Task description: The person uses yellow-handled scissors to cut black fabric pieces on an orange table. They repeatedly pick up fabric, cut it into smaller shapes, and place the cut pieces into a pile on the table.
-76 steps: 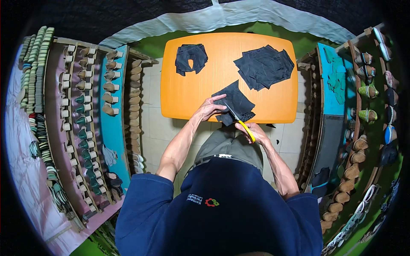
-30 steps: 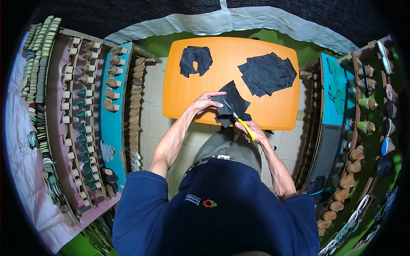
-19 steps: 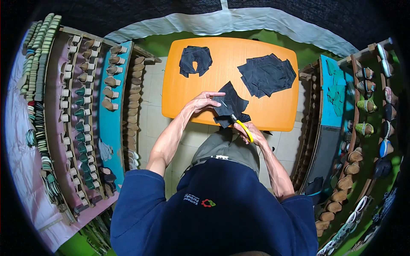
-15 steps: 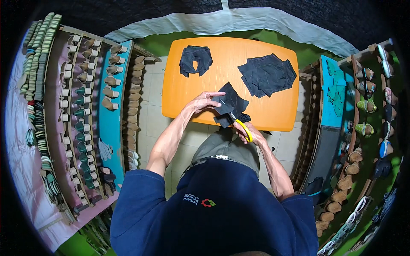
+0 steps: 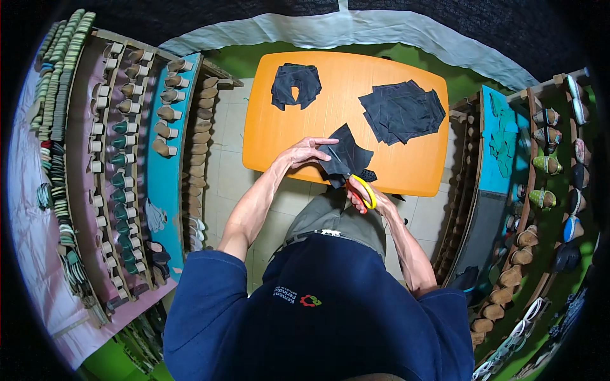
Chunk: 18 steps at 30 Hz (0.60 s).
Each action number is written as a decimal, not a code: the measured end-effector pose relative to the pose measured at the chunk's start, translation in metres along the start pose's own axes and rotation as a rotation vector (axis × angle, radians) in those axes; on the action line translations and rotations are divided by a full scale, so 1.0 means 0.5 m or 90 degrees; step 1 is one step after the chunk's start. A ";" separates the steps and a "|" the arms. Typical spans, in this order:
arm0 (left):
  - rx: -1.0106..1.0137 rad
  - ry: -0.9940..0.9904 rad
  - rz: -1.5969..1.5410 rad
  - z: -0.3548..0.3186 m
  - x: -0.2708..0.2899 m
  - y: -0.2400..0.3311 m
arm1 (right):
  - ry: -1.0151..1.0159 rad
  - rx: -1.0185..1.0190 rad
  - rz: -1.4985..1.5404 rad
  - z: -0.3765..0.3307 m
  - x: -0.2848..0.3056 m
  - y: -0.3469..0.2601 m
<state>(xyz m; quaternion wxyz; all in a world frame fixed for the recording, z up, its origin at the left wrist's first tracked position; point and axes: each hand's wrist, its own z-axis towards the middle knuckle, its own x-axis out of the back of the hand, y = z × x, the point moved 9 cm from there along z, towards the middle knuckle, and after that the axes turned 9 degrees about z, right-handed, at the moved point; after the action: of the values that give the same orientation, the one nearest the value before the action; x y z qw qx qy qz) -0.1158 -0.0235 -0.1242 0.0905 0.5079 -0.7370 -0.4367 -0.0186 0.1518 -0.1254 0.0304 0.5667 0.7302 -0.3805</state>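
Observation:
My left hand (image 5: pixel 307 152) pinches the left side of a black piece of material (image 5: pixel 348 154), fingers on top, above the table's near edge. In my right hand (image 5: pixel 363 197) is a pair of scissors (image 5: pixel 363 185) with yellow and red handles. The blades lie against the lower part of the black piece, and how far apart they are is hard to make out. A small dark perforated scrap (image 5: pixel 367 174) shows beside the scissors. Beyond my hands, a pile of black cut pieces (image 5: pixel 403 113) rests at the right, and a smaller ring-shaped black pile (image 5: pixel 307 84) at the left.
The orange table (image 5: pixel 267 140) stands before me. Racks of shoe lasts (image 5: pixel 121 160) line the left side, with striped rolls or soles (image 5: pixel 60 70) beyond. To the right are more shelves with shoes (image 5: pixel 543 165) and green scraps (image 5: pixel 502 140). A white-edged dark cloth (image 5: pixel 279 32) hangs behind.
The scissors have turned a little and their yellow handle stands wider. The black piece has shifted slightly, and its lower flap now hangs less visibly to the left of the blades.

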 end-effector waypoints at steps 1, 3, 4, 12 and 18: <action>-0.002 -0.002 0.002 0.000 -0.003 0.001 | 0.002 -0.002 -0.002 0.002 0.001 0.001; -0.006 -0.006 0.005 0.000 -0.007 0.003 | 0.009 -0.007 -0.006 0.007 0.003 0.004; 0.000 -0.010 0.005 -0.001 -0.009 0.002 | 0.013 -0.011 -0.009 0.010 0.003 0.005; 0.018 0.017 -0.008 -0.008 -0.001 0.011 | 0.022 -0.019 -0.005 0.004 0.004 0.003; 0.000 -0.005 0.006 -0.015 -0.011 0.024 | 0.002 -0.020 0.025 0.009 -0.007 0.008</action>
<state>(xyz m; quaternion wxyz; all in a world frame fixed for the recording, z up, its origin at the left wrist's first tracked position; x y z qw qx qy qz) -0.1170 -0.0217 -0.1093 0.0894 0.5025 -0.7398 -0.4383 -0.0157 0.1466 -0.1293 0.0455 0.5808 0.7249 -0.3676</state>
